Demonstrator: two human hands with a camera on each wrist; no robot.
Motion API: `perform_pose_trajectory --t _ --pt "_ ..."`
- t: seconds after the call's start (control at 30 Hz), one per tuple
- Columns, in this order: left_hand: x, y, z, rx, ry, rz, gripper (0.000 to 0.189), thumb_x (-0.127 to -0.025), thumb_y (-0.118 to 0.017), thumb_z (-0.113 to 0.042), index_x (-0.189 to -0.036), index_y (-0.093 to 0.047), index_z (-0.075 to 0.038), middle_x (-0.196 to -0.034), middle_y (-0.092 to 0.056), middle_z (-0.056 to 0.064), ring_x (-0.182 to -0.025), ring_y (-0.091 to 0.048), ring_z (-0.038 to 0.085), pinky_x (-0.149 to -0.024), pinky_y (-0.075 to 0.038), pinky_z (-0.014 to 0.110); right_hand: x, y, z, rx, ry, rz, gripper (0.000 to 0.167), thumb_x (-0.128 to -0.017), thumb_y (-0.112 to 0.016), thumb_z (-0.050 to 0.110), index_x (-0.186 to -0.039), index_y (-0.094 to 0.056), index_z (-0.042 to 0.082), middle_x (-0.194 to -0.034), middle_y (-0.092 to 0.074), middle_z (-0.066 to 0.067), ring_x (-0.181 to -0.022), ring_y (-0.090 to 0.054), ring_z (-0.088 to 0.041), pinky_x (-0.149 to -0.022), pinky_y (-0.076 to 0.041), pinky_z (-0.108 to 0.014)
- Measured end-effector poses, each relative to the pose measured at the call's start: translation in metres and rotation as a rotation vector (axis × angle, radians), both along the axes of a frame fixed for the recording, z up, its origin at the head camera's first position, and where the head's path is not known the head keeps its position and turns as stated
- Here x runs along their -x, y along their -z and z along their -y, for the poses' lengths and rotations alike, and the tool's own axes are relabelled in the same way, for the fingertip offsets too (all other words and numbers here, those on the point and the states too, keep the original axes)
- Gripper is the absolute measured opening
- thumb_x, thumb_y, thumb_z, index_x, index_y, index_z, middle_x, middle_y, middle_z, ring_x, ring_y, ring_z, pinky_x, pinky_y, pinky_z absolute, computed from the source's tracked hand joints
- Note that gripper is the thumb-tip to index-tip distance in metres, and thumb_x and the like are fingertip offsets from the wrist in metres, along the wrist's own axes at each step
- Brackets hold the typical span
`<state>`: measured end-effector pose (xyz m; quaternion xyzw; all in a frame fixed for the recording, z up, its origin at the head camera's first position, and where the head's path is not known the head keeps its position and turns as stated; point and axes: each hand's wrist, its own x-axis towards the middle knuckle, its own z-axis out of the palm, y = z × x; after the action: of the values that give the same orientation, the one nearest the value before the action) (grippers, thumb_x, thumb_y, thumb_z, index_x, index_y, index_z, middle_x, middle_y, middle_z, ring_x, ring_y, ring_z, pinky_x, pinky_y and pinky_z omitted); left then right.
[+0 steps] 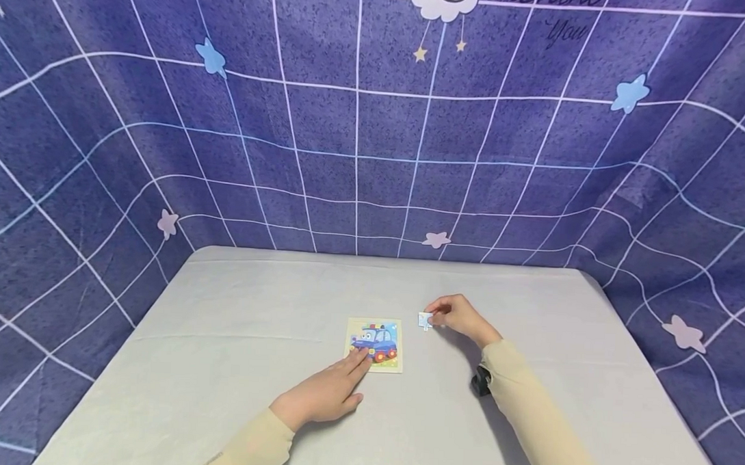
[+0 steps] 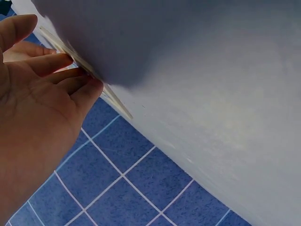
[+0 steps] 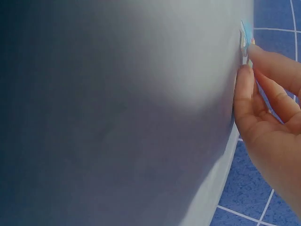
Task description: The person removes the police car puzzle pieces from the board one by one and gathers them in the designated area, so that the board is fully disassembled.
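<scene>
The left hand (image 1: pixel 325 395) lies at the near edge of the puzzle (image 1: pixel 382 344), fingers straight, their tips resting on its car picture. A black device (image 1: pixel 481 381) sits at the right wrist, to the puzzle's right. The puzzle lies flat on the table (image 1: pixel 220 364). Just right of its far corner, the right hand (image 1: pixel 462 318) pinches a piece (image 1: pixel 425 320) between thumb and finger. Well beyond the puzzle hangs a blue checked curtain (image 1: pixel 385 123).

the head view is bright, with a soft shadow at lower right; the left wrist view darkens at top centre, the right wrist view at left.
</scene>
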<state>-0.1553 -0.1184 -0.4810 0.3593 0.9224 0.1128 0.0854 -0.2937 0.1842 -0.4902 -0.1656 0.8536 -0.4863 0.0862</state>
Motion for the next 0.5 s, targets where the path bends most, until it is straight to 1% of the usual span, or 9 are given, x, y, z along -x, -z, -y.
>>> perform_pose_trajectory --t 0.2,0.27,0.4,0.5 --pt "0.0 -0.001 0.0 0.016 -0.006 -0.001 0.059 -0.098 -0.052 -0.024 -0.146 -0.034 0.006 -0.154 -0.026 0.022 -0.141 -0.027 0.035 -0.113 -0.03 0.045 -0.001 -0.002 0.001 -0.021 -0.005 -0.033 0.017 -0.079 -0.07 -0.008 -0.096 -0.068 -0.012 -0.08 -0.067 -0.02 -0.062 -0.053 -0.01 -0.054 -0.046 -0.018" --pt "0.0 -0.002 0.0 0.015 -0.005 0.0 0.059 -0.098 -0.052 -0.024 -0.146 -0.034 0.006 -0.154 -0.026 0.022 -0.141 -0.027 0.035 -0.113 -0.03 0.045 -0.001 -0.003 0.002 -0.029 0.006 -0.033 0.016 -0.079 -0.07 -0.008 -0.095 -0.069 -0.011 -0.081 -0.067 -0.018 -0.063 -0.053 -0.011 -0.055 -0.046 -0.019" --pt "0.0 -0.001 0.0 0.014 -0.001 -0.003 0.059 -0.098 -0.052 -0.024 -0.145 -0.034 0.006 -0.154 -0.027 0.022 -0.141 -0.027 0.035 -0.113 -0.03 0.044 -0.001 -0.006 0.005 -0.048 0.014 -0.069 0.017 -0.079 -0.069 -0.007 -0.096 -0.07 -0.009 -0.083 -0.069 -0.015 -0.07 -0.057 -0.013 -0.063 -0.049 -0.02" --pt "0.0 -0.001 0.0 0.016 -0.003 -0.001 0.06 -0.098 -0.053 -0.024 -0.145 -0.034 0.007 -0.154 -0.027 0.022 -0.141 -0.028 0.035 -0.113 -0.03 0.044 0.0 -0.009 0.011 -0.033 -0.003 -0.102 0.019 -0.08 -0.068 -0.008 -0.099 -0.069 -0.009 -0.086 -0.069 -0.016 -0.076 -0.062 -0.019 -0.069 -0.051 -0.021"
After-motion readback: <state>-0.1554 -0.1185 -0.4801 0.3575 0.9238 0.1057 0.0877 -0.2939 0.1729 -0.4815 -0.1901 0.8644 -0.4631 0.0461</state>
